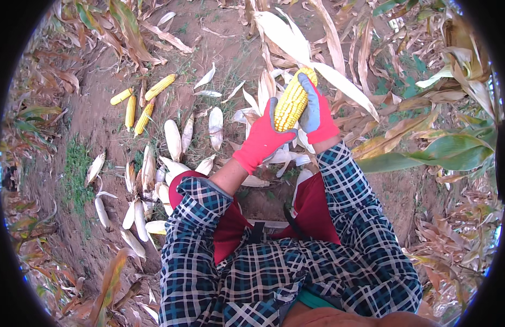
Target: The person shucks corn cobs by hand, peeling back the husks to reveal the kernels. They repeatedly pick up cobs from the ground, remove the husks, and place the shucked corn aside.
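Note:
Both my hands wear red work gloves with grey coated palms, and between them is a bare yellow corn cob (pixel 292 100). My left hand (pixel 264 137) grips its lower end, and my right hand (pixel 315 108) wraps its upper right side. Pale husk leaves (pixel 287 39) spread out from the cob's far end, one of them trailing down to the right. How firmly the husk is attached there is hidden behind the fingers. Loose husk leaves (pixel 283 157) lie on the ground beneath my hands.
Several husked yellow cobs (pixel 143 116) lie on the soil at the upper left. Cobs still in pale husks (pixel 140 218) are heaped by my left knee. Dry corn stalks and leaves (pixel 130 36) border the ground, and a broad green leaf (pixel 452 151) reaches in from the right.

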Motion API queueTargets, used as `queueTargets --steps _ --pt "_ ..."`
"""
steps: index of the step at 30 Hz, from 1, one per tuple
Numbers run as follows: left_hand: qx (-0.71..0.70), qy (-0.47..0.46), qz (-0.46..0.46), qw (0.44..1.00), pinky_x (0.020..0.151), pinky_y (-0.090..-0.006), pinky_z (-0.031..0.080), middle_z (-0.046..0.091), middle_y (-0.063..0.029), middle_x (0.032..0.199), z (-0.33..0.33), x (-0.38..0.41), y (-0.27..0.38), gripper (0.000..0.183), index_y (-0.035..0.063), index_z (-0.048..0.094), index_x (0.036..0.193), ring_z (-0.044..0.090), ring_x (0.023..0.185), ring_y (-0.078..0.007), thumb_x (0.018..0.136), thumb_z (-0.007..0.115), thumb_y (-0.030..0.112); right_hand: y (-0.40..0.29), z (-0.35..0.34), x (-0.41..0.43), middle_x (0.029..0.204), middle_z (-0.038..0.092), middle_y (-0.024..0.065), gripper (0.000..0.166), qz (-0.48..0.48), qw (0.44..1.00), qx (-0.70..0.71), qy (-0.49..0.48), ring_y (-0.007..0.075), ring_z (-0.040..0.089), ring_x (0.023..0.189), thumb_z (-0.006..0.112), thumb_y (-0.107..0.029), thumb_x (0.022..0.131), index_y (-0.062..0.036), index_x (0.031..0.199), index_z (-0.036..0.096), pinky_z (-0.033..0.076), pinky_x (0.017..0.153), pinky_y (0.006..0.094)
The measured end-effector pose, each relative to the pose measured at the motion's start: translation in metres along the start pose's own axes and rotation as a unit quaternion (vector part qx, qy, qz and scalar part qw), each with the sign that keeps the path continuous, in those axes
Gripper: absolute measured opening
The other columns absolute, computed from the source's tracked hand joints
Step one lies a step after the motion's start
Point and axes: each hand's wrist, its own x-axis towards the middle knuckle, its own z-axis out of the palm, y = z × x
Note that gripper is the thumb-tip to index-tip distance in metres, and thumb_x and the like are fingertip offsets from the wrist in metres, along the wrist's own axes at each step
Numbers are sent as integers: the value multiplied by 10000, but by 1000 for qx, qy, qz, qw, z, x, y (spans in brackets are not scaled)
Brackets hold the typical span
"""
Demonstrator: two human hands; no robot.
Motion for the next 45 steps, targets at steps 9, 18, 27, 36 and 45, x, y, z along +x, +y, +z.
queueTargets --steps 9,18,27,36,45 --pt "-229 -25 -20 973 939 -296 448 551 -109 1260 -12 3 -5 860 -17 307 1410 546 1121 -145 696 774 95 -36 8 12 1314 465 183 716 -370 794 -469 116 276 451 1228 713 -271 827 -2 1375 340 372 1004 353" --pt "21 -57 70 996 956 -335 442 572 -180 1243 -6 0 -20 937 4 300 1421 574 1141 -231 661 802 225 -62 2 22 960 664 132 352 -230 971 58 24 177 650 830 456 -318 993 -11 1073 608 513 740 282" --pt "-337 -124 -68 931 795 -282 502 620 -105 1032 -7 4 -17 544 15 434 1283 618 868 -170 798 672 79 -72 -25 29 1084 604 145 538 -138 968 135 163 244 587 982 429 -504 952 -16 1148 542 472 900 387" --pt "-474 -139 -40 869 669 -314 507 623 -121 940 -39 2 6 414 -1 494 1197 600 721 -184 866 618 213 -25 23 -7 1225 555 152 655 84 986 -69 -129 233 507 1189 494 -535 919 5 1288 474 333 1062 387" --pt "-406 -264 -92 870 775 -334 519 623 -153 1012 -31 -7 11 522 -21 473 1255 641 816 -230 925 486 383 -30 47 -29 992 639 117 471 102 985 57 -129 183 642 874 580 -392 912 -11 1184 530 530 773 312"
